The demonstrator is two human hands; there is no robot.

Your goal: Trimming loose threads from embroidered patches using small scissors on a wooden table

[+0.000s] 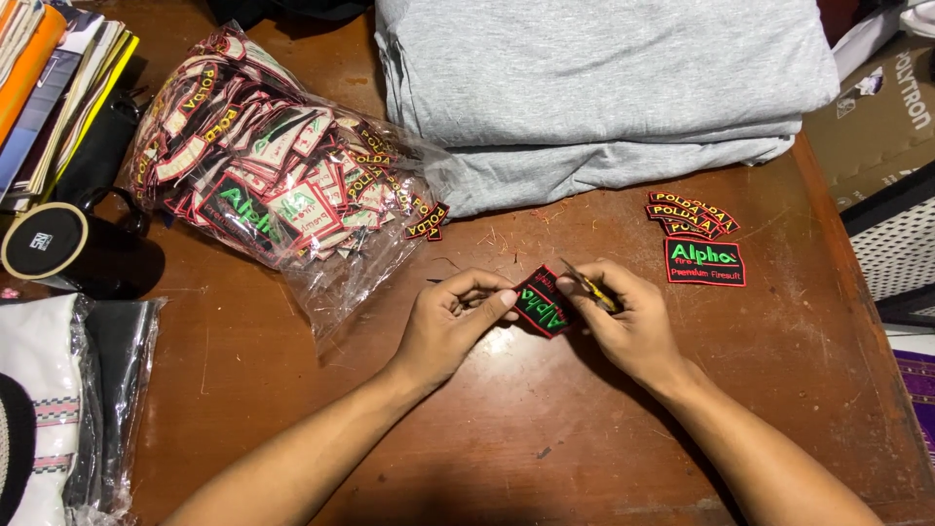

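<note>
Hands (541,312) pinching black patch (542,302) between

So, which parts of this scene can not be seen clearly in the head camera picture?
- The small yellow tool: mostly hidden inside the right hand, so its kind is unclear.
- The black patch: tilted, partly covered by the left hand fingers.
- The bag of patches: the lower patches are buried under the others.
- The grey folded cloth: cut off by the top edge.
- The black mug: its inside is covered.
</note>
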